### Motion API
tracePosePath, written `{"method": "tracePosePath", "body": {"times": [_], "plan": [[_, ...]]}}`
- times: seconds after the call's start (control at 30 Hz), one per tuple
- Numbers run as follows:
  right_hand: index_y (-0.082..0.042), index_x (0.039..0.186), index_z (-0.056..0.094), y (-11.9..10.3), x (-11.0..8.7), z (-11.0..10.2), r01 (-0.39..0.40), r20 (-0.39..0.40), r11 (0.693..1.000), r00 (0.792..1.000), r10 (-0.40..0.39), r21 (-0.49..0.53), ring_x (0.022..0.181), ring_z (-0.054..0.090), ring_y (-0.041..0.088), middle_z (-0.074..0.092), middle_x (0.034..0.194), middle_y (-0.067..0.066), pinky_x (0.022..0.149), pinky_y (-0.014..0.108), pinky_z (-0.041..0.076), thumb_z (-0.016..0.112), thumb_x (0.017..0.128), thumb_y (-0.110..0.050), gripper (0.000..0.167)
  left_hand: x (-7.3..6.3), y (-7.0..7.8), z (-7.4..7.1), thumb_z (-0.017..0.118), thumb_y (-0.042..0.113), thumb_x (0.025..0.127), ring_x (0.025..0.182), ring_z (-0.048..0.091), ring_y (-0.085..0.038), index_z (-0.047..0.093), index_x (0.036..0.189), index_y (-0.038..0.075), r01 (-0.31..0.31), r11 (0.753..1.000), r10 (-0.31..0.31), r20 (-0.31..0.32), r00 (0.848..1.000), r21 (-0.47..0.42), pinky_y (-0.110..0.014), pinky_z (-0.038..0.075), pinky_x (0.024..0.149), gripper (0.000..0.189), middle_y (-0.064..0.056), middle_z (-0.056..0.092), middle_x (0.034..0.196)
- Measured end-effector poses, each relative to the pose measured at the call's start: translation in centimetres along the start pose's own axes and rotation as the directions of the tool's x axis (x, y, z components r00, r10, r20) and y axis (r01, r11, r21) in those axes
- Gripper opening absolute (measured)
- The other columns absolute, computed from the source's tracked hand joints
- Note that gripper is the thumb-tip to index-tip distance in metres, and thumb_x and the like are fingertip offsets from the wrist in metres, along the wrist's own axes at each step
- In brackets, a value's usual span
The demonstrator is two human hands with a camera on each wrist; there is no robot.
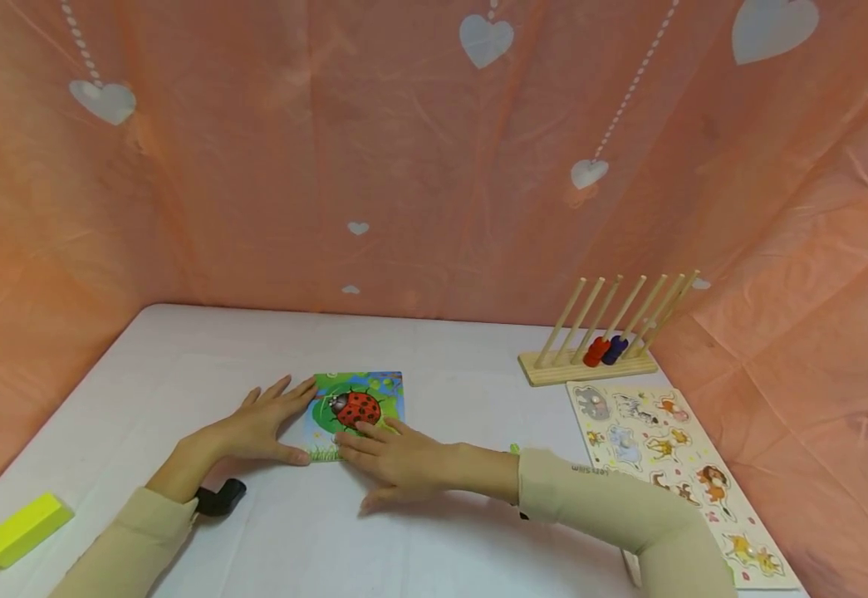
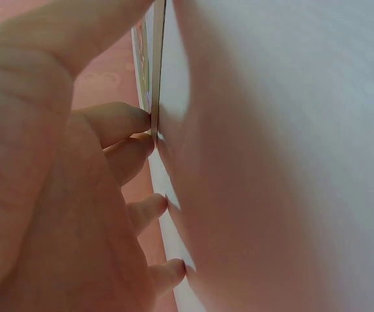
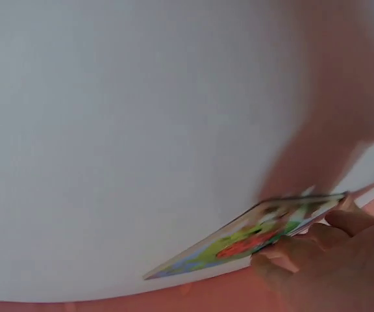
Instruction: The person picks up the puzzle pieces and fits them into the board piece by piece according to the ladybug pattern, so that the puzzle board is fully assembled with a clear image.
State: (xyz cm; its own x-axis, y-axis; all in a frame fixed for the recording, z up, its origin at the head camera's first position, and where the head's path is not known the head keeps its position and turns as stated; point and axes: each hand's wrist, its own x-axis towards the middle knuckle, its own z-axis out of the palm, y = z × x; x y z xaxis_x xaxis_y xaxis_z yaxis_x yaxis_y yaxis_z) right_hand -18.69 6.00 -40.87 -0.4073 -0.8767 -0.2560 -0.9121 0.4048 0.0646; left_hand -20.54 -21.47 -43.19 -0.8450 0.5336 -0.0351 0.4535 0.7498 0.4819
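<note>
A square ladybug picture board, probably a puzzle, lies flat on the white table in the head view. My left hand is at its left side, fingers spread, with the thumb by the lower left corner. In the left wrist view, fingertips touch the board's thin edge. My right hand reaches in from the right, its fairly straight fingers resting over the board's lower right part. The right wrist view shows the board with the fingers along its near side.
At the back right stands a wooden peg rack with red and dark blue pieces. An animal peg puzzle lies at the right, partly under the right sleeve. A yellow block sits at the left front. A black object is beside the left wrist.
</note>
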Motion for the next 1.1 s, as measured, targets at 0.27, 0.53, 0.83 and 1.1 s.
{"method": "tracePosePath", "body": {"times": [0.27, 0.53, 0.83, 1.1], "plan": [[-0.013, 0.160, 0.021, -1.0, -0.2, 0.8, -0.045, 0.008, 0.999, 0.999, 0.045, -0.015, 0.152, 0.014, 0.027, 0.011, 0.167, 0.000, 0.118, 0.053, 0.021, 0.038, 0.099, -0.063, 0.081, -0.1, -0.3, 0.2, 0.081, 0.055, 0.074, 0.143, 0.012, -0.057, 0.036, 0.151, -0.005, 0.008, 1.000, -0.008, -0.001, 1.000, 0.003, -0.080, 0.008, 0.104, 0.107, -0.025, 0.024, 0.160], [-0.014, 0.160, 0.022, -0.7, 0.0, 1.0, -0.047, -0.009, 0.999, 0.999, 0.047, 0.005, 0.151, 0.016, 0.028, 0.014, 0.166, 0.001, 0.117, 0.055, 0.023, 0.039, 0.099, -0.063, 0.080, 0.1, -0.2, -0.1, 0.080, 0.056, 0.074, 0.143, 0.011, -0.057, 0.036, 0.151, -0.005, 0.008, 1.000, -0.008, -0.001, 1.000, 0.006, -0.081, 0.007, 0.103, 0.107, -0.025, 0.023, 0.160], [-0.014, 0.158, 0.030, 0.7, -1.6, 0.3, -0.077, -0.049, 0.989, 0.995, 0.084, 0.129, 0.150, 0.023, 0.023, 0.028, 0.163, 0.001, 0.117, 0.060, 0.020, 0.050, 0.100, -0.055, 0.074, 0.1, -0.2, 0.1, 0.081, 0.056, 0.074, 0.143, 0.011, -0.057, 0.035, 0.151, -0.005, 0.007, 1.000, -0.007, 0.001, 1.000, 0.003, -0.080, 0.007, 0.104, 0.109, -0.024, 0.023, 0.161], [-0.009, 0.127, 0.065, 4.1, -7.7, -0.4, -0.266, -0.003, 0.932, 0.961, 0.275, 0.247, 0.107, 0.059, 0.019, 0.063, 0.115, 0.002, 0.091, 0.043, 0.049, 0.084, 0.081, -0.032, 0.055, 0.2, -0.2, 0.1, 0.082, 0.056, 0.073, 0.144, 0.010, -0.056, 0.035, 0.151, -0.005, 0.010, 1.000, -0.010, 0.001, 1.000, 0.001, -0.080, 0.006, 0.104, 0.109, -0.023, 0.023, 0.161]]}}
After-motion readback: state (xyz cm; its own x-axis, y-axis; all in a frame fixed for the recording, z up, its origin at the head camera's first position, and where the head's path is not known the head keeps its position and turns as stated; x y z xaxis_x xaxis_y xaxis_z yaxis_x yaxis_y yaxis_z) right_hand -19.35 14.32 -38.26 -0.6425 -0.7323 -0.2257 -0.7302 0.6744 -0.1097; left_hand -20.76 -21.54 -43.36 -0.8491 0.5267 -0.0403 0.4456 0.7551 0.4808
